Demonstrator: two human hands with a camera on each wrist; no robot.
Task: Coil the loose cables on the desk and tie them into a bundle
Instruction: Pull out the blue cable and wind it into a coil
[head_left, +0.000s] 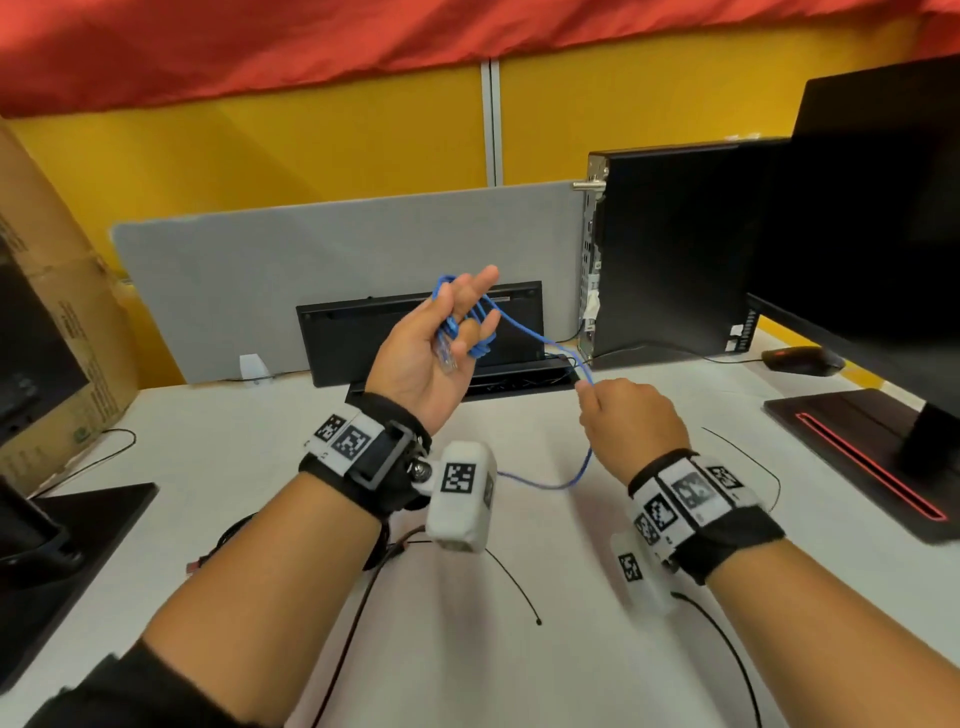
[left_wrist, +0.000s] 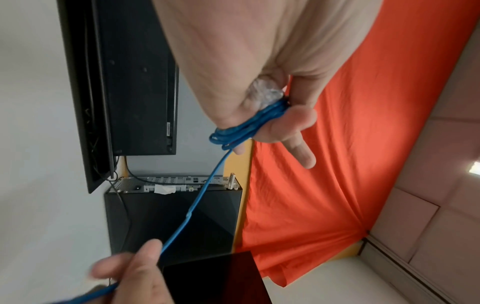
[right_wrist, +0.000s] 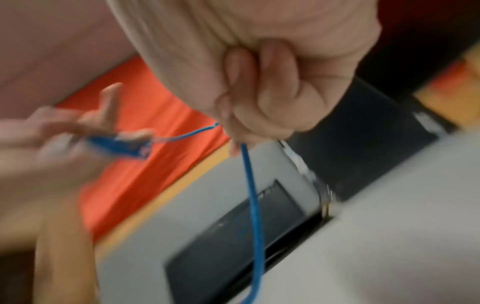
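On the desk (head_left: 545, 530) thin black cables (head_left: 727, 644) lie loose. The left hand (head_left: 421, 358), raised, has blue cable (head_left: 470, 319) looped round spread fingers (head_left: 480, 278); its free run slants down-right to the right hand (head_left: 631, 421), pinching it.

Blue cable (head_left: 530, 332), white desk (head_left: 571, 597), seemingly orange-red drape (left_wrist: 363, 144).

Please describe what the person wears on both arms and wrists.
Both forearms are bare; a dark sleeve edge shows near the left elbow. Each wrist carries a black strap, left and right, with white square tags printed in black patterns, and a white boxy camera unit hanging below.
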